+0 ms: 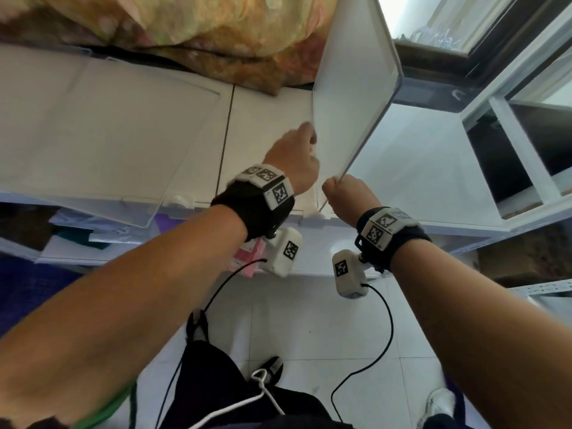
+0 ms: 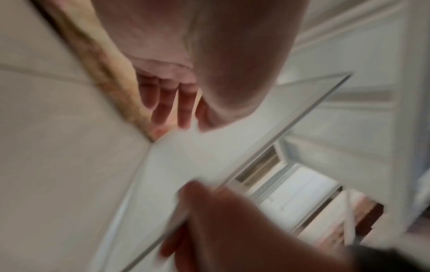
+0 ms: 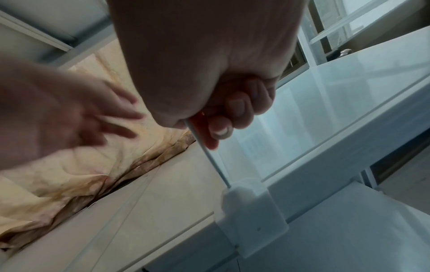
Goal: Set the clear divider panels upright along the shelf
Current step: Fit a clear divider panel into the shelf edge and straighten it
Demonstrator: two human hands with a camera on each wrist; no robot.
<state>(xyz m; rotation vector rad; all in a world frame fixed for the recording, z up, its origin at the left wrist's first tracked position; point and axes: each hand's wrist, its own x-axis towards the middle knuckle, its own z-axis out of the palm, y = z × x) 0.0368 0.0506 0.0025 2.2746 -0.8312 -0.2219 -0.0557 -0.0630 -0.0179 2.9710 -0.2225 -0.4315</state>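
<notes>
One clear divider panel [image 1: 353,88] stands on edge on the white shelf top [image 1: 266,113], its near lower corner in a white clip [image 1: 315,212] at the shelf's front edge. My right hand [image 1: 346,193] grips the panel's near edge, fingers curled round it [image 3: 221,92]. My left hand [image 1: 297,156] is beside the panel's left face with its fingers [image 2: 167,103] straight and holding nothing; whether it touches I cannot tell. A second clear panel [image 1: 102,134] lies flat on the shelf at the left, overhanging the front edge.
A patterned cloth [image 1: 216,32] is bunched along the back of the shelf. Another white clip [image 1: 179,201] sits on the front edge further left. A white shelf frame [image 1: 507,134] stands at the right. Papers and boxes [image 1: 93,230] lie on the level below.
</notes>
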